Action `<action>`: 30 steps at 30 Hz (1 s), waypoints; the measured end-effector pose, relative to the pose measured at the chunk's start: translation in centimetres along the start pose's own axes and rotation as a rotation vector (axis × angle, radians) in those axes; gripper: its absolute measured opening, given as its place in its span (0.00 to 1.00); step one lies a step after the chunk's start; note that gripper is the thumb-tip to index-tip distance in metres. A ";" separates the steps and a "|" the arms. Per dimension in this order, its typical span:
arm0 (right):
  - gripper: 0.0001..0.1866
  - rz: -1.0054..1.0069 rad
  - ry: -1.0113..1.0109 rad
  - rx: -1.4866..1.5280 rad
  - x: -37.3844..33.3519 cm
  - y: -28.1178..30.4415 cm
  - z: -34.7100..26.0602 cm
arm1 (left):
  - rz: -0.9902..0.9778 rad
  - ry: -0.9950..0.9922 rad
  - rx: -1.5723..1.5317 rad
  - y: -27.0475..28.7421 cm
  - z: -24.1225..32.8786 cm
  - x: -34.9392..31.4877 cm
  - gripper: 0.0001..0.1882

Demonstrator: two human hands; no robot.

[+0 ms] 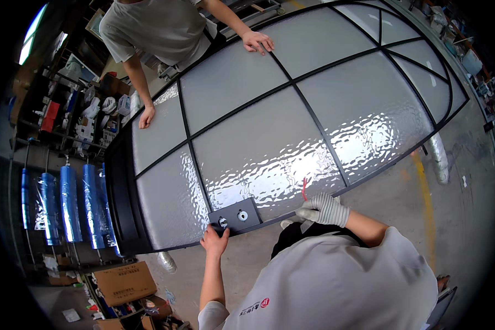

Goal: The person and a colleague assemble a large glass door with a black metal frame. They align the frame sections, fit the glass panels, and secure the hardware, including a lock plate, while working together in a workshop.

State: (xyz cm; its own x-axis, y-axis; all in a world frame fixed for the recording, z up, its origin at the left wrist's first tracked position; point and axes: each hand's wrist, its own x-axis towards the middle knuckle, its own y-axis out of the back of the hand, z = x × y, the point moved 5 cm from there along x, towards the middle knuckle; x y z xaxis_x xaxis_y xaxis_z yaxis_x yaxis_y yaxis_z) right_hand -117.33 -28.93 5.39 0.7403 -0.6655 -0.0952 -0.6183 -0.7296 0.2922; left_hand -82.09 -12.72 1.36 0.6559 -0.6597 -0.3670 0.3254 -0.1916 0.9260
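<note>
Grey T-shirt (335,280) of the wearer is closest, filling the btm of the head view. Just past it lies the big panel (253,151), flat, w/ black bars (240,111) btwn rippled translucent panes; bars curve near its R end, solid black section at L end. Dark grey plate (232,213) sits at the panel's near edge, L of mid, w/ 2 round openings showing whitish/metallic bits.

L hand (214,241): bare, at plate's lower L corner, thumb & fingers bent, thumb by the nearer opening; can't tell if it grips or just touches. R hand (325,210): in a striped whitish glove, at same near edge, R of plate, fingers curled. Thin red strip (304,188) sticks up right by it; can't tell if held.

Across the panel, a co-worker (154,33) leans in: one hand (257,41) open on far edge, other (147,117) loosely curled at the edge, farther L. Off L, blue rolls (70,195) hang by cluttered shelves; cardboard box (125,283) below. Yellow line (424,198) on floor, R side.
</note>
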 end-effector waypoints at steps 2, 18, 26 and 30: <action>0.21 0.050 -0.013 0.064 -1.9 3.2 1.9 | -0.078 0.086 0.158 1.1 0.3 1.5 0.37; 0.12 0.444 -0.266 -0.078 -9.1 25.9 8.8 | 0.005 -1.096 0.261 -4.6 35.8 -10.6 0.39; 0.11 -0.040 -0.063 -0.620 -6.6 19.0 9.0 | -0.095 -1.233 0.063 -6.9 36.2 -12.7 0.23; 0.11 -0.155 0.051 -0.745 -4.4 15.6 10.1 | -0.058 -1.186 -0.056 -6.6 36.5 -12.5 0.16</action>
State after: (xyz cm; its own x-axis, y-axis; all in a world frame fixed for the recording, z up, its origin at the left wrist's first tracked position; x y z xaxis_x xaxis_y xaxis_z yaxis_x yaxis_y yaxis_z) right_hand -132.89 -39.02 0.77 0.8268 -0.5425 -0.1485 -0.1781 -0.5029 0.8458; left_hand -117.35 -29.73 3.07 -0.3916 -0.9175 -0.0693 0.3820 -0.2306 0.8949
